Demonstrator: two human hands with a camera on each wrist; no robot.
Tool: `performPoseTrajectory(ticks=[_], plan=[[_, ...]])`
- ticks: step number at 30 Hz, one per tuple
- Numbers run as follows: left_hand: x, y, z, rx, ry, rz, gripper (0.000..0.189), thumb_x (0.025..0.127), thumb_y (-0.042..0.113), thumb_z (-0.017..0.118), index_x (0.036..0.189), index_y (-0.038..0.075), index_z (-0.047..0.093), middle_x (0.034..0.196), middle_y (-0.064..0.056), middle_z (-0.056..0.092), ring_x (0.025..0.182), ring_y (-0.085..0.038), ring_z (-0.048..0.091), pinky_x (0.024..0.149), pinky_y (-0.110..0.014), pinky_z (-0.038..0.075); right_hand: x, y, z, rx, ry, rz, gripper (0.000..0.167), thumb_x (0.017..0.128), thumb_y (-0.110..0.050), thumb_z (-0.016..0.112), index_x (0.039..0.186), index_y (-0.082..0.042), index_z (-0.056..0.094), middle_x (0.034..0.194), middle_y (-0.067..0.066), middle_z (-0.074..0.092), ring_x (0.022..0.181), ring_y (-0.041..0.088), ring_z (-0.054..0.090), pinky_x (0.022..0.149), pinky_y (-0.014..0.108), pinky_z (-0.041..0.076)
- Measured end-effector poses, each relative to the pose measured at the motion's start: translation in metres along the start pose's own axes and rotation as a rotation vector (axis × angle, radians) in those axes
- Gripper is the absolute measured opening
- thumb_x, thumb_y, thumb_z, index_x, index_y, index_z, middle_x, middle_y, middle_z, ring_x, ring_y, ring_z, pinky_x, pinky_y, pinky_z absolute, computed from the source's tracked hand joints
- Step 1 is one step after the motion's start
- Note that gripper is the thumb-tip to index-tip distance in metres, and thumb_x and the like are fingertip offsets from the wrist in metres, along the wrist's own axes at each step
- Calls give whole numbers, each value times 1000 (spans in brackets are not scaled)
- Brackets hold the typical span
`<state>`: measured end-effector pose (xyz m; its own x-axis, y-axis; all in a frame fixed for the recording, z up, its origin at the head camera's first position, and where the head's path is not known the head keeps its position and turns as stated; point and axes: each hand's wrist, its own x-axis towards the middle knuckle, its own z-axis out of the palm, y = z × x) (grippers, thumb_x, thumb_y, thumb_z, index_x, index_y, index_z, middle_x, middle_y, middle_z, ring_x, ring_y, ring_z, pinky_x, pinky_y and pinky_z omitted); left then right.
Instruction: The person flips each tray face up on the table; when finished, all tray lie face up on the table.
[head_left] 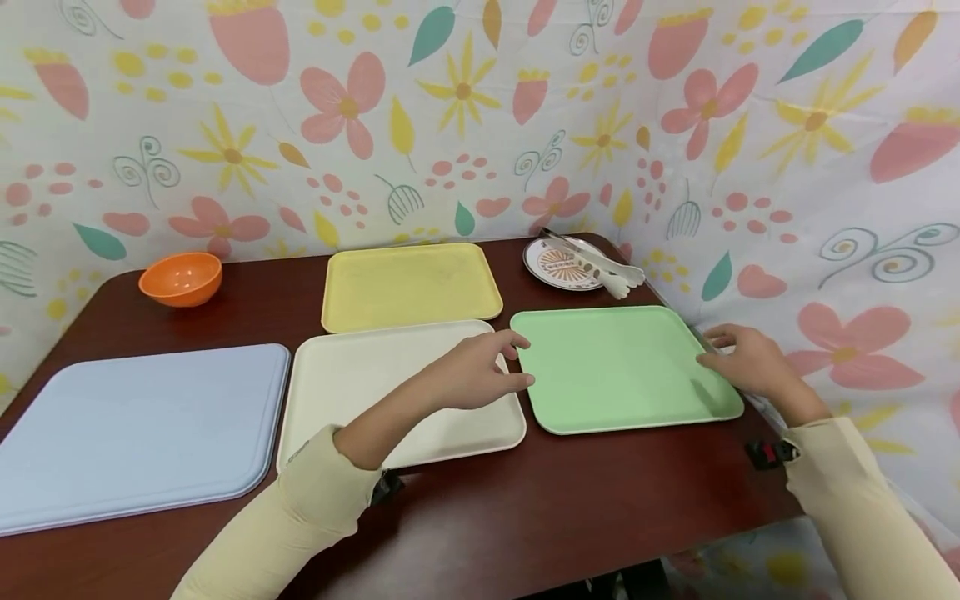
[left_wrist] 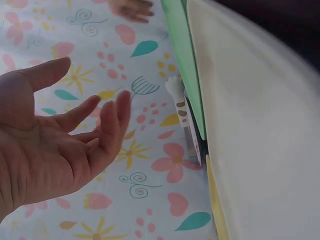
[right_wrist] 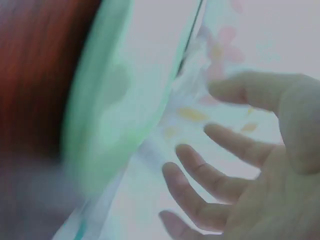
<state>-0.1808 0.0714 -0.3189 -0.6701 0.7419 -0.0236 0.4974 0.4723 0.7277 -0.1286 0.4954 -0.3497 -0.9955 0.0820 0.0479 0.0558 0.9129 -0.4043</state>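
Note:
A green tray (head_left: 615,371) lies at the right of the dark wooden table, between the two hands. By its left edge, over the right side of a white tray (head_left: 352,400), hovers my left hand (head_left: 476,367). Its fingers are loosely bent with nothing between them, as the left wrist view of the hand (left_wrist: 60,135) shows. My right hand (head_left: 746,358) is at the green tray's right edge. In the right wrist view, this hand (right_wrist: 250,175) has spread, relaxed fingers and appears apart from the green tray (right_wrist: 120,100).
Behind the white tray lies a yellow tray (head_left: 412,287). Stacked light-blue trays (head_left: 150,425) lie at left, an orange bowl (head_left: 182,279) behind them. A patterned plate (head_left: 543,262) with white-handled cutlery (head_left: 611,271) sits at back right. Patterned cloth (head_left: 465,125) hangs behind and along the right.

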Motion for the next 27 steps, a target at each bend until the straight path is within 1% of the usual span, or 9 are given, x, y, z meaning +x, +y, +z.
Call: performPoseTrajectory(ticks=[2, 4, 8, 14, 15, 17, 22, 24, 27], plan=[[-11, -2, 0, -18, 34, 35, 48, 96, 28, 66, 139, 12, 52, 130, -9, 59, 98, -17, 68, 84, -31, 52, -1, -19, 5, 49, 93, -36, 45, 93, -18, 68, 123, 13, 58, 117, 36, 61, 101, 51, 62, 76, 41, 55], [-24, -5, 0, -30, 67, 56, 48, 96, 25, 66, 139, 12, 51, 131, -8, 59, 101, -19, 67, 83, -31, 52, -2, -40, 13, 120, 145, -87, 40, 92, -14, 69, 120, 12, 61, 116, 34, 63, 99, 48, 65, 74, 31, 56], [-52, -11, -3, -79, 140, 64, 48, 95, 19, 67, 140, 16, 51, 134, -4, 58, 102, -19, 66, 81, -32, 53, -4, -85, 34, 246, 152, -151, 35, 92, -10, 69, 122, 8, 63, 118, 30, 64, 94, 41, 70, 71, 19, 54], [-80, -19, -11, -151, 258, 16, 49, 94, 18, 67, 140, 23, 51, 136, 3, 56, 103, -14, 64, 79, -34, 53, 3, -146, 64, 431, 215, -221, 18, 91, -3, 67, 108, -1, 73, 105, 19, 71, 81, 14, 69, 66, 20, 51], [-83, -21, -12, -151, 270, 4, 50, 94, 18, 67, 140, 24, 50, 137, 3, 56, 103, -14, 64, 79, -34, 53, 5, -155, 69, 460, 217, -233, 17, 90, -1, 66, 106, -2, 74, 103, 17, 72, 80, 13, 68, 65, 21, 51], [-90, -25, -14, -145, 284, -11, 50, 94, 18, 66, 141, 24, 50, 138, 3, 56, 103, -14, 64, 77, -33, 53, 10, -173, 78, 511, 198, -250, 18, 90, 0, 65, 104, -3, 74, 102, 16, 72, 80, 19, 69, 63, 23, 51], [-110, -39, -21, -127, 327, -20, 49, 94, 15, 67, 139, 22, 51, 137, -1, 57, 101, -14, 65, 74, -32, 54, 16, -212, 96, 632, 133, -262, 22, 88, 4, 62, 105, -2, 73, 106, 15, 71, 80, 25, 69, 62, 25, 53], [-121, -48, -24, -137, 347, -33, 49, 93, 14, 68, 139, 21, 52, 137, -3, 57, 101, -15, 66, 75, -33, 53, 18, -226, 105, 666, 118, -276, 22, 87, 5, 61, 105, -2, 73, 106, 14, 71, 79, 21, 68, 61, 25, 52], [-141, -62, -28, -160, 372, -84, 48, 93, 14, 69, 138, 21, 52, 136, -6, 58, 100, -15, 66, 77, -34, 53, 21, -247, 120, 712, 82, -313, 22, 86, 7, 61, 103, -1, 72, 105, 13, 71, 78, 25, 68, 59, 27, 53]])
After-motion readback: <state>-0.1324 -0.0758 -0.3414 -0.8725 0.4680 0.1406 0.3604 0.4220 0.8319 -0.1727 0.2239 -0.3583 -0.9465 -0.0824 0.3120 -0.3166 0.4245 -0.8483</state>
